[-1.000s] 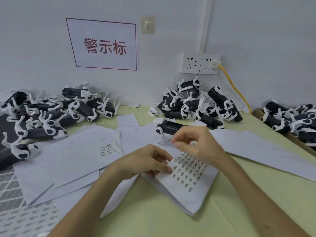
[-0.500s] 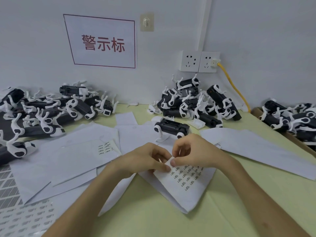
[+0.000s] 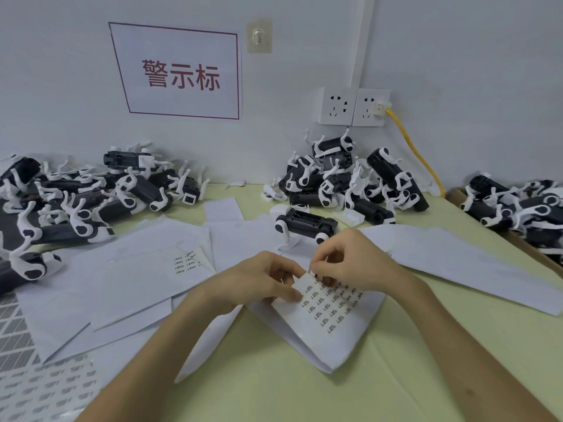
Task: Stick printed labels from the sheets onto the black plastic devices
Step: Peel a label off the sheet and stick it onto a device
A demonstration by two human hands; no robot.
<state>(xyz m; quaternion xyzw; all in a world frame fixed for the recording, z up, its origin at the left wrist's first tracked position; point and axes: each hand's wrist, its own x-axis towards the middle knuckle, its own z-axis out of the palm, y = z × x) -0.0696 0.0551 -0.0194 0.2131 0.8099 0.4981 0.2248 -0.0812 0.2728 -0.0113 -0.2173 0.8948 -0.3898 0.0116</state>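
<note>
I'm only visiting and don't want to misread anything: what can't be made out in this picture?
- Print on the label sheet: too small to read in the head view.
- Whether the right hand has peeled a label free: its own curled fingers cover the spot.
- The device heap at the right: cut off by the frame edge, so its extent is unknown.

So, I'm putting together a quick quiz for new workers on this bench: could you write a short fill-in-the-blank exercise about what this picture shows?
1. The left hand and the right hand both pinch the sheet of printed ____.
2. The cable plugged into the right wall socket is ____.
3. The wall sign shows ____ red characters.

Missing words: labels; yellow; three.
</note>
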